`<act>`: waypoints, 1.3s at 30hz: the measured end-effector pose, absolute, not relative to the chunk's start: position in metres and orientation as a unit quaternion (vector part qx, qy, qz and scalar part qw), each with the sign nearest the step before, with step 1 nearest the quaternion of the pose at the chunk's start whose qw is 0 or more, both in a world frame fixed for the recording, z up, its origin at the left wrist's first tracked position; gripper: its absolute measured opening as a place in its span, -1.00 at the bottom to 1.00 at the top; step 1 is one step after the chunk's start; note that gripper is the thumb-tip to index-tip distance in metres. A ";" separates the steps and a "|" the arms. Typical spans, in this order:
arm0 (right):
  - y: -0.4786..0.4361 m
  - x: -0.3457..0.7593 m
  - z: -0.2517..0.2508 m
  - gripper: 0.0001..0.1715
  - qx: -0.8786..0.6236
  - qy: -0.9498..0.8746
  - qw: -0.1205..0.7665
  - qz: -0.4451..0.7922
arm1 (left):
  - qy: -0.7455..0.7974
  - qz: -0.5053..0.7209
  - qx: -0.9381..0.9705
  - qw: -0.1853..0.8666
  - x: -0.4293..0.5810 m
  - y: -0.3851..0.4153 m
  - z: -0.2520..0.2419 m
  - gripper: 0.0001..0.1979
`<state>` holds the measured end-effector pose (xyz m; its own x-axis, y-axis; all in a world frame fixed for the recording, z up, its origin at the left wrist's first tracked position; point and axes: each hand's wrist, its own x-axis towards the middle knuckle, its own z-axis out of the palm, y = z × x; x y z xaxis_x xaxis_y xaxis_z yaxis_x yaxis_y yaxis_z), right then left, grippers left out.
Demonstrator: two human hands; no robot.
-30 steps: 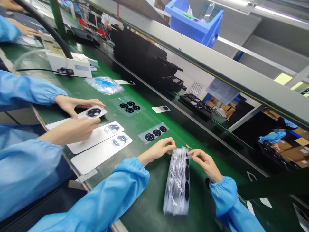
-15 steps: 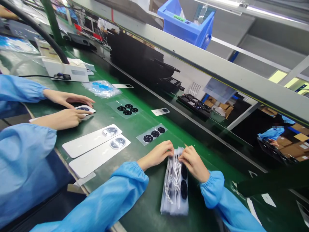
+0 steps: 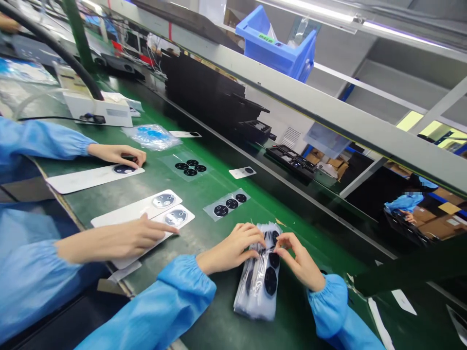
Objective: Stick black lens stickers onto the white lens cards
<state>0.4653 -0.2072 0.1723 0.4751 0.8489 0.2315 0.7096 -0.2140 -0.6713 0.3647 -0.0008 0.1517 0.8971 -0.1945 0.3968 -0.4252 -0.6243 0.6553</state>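
In front of me lies a bundle of clear plastic film sheets with round black stickers showing through. My left hand is closed over its far left part, thumb and fingers gripping the film. On the opposite side, my right hand pinches the film near the top edge, thumb and forefinger together. Just beyond my left hand, a clear sheet with three black round stickers rests flat on the green table. Farther back is another sheet with several black round stickers.
To the left, a co-worker's hand touches one of two white panels with silvery round pieces; their other hand is on a third panel. A blue bin sits overhead. A green post stands right.
My left hand has slid further over the bundle, and my right hand has moved slightly down. More black stickers show at its far end. A co-worker's hand has shifted to the near white panels.
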 end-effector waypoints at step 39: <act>-0.208 0.415 0.164 -0.84 -0.735 -0.558 0.382 0.042 | -0.134 0.125 0.884 0.429 0.315 0.021 0.132 -0.84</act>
